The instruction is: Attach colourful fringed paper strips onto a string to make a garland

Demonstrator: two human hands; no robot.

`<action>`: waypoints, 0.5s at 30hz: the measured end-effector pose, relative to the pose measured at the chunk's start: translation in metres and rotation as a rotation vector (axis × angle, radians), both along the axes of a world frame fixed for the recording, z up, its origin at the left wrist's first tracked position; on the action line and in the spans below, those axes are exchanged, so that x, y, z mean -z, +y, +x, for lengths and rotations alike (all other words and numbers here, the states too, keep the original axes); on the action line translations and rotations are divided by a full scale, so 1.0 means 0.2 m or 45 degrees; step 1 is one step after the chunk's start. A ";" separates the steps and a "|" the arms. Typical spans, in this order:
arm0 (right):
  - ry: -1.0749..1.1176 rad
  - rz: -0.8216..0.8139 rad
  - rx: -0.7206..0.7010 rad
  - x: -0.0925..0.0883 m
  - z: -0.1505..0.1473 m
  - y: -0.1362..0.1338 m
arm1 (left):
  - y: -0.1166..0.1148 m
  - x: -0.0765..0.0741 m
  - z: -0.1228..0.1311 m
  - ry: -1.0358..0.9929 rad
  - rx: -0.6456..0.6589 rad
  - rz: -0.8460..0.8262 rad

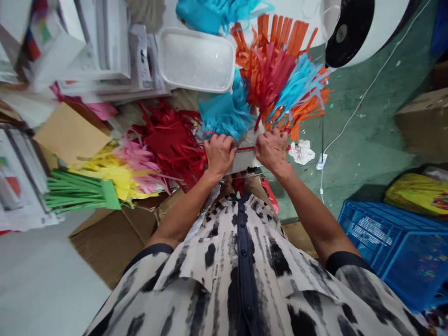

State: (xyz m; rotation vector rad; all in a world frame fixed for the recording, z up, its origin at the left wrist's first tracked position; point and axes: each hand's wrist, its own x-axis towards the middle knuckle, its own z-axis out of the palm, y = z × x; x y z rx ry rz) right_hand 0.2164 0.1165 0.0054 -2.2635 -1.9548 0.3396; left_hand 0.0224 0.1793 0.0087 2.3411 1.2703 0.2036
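Observation:
My left hand (220,155) and my right hand (272,148) are both closed, gripping a thin red strip (245,148) that runs straight between them at the near edge of the white table. Just beyond my left hand lies blue fringed paper (222,112). To its left is a heap of red fringed paper (168,140). Past my right hand spread fringed bundles: a crimson one (271,70), a light-blue one (303,81) and orange ones (283,35). The fingertips of both hands are partly hidden.
A white plastic tub (196,59) sits beyond the blue paper. Green (80,189), yellow (108,170) and pink fringed paper (135,156) lie at left, near paper stacks (105,42). A blue crate (395,247), a cable (345,126) and crumpled tissue (301,152) are at right.

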 end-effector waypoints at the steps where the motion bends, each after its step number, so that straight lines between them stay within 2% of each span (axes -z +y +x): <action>1: -0.016 0.029 -0.015 -0.01 -0.01 -0.01 | -0.02 0.00 0.01 -0.017 0.055 0.005; 4: -0.048 0.056 -0.121 -0.01 -0.05 -0.06 | -0.09 0.00 0.03 -0.036 0.214 -0.002; 7: -0.010 0.043 -0.211 0.02 -0.05 -0.15 | -0.13 0.03 0.01 -0.018 0.278 -0.001; 11: 0.028 0.076 -0.200 0.07 0.02 -0.26 | -0.09 0.04 -0.09 -0.038 0.352 0.043; 15: -0.026 0.106 -0.197 0.06 0.06 -0.28 | -0.03 0.03 -0.13 -0.057 0.357 0.057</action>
